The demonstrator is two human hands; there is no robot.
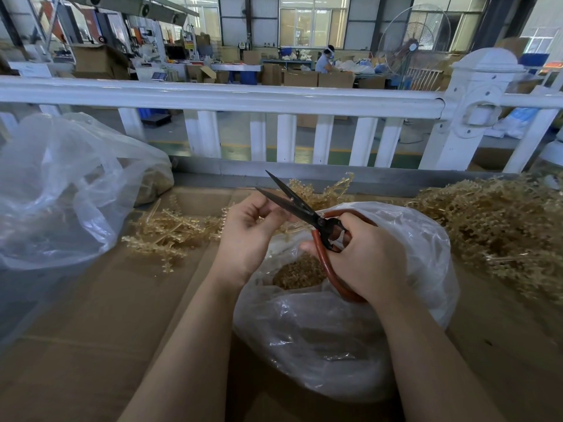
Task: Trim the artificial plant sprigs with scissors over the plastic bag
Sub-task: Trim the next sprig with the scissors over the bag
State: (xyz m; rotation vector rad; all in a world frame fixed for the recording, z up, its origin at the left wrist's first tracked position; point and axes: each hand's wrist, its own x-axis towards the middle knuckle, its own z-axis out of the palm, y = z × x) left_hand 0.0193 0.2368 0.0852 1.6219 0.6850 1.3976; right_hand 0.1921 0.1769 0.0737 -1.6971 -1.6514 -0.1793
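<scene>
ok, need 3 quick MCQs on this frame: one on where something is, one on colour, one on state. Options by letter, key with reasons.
1. Where is the big loose heap of sprigs?
A. Right side of the table
B. Inside the left bag
C. On the fence rail

2. What colour are the handles of the scissors?
A. Blue
B. Red-brown
C. Yellow

3. How are the scissor blades?
A. Fully closed
B. Parted
C. Lying on the table

Key: A, the heap sits right of the plastic bag. B, red-brown loops show in the right hand. B, the two dark tips stand apart above the left hand.
</scene>
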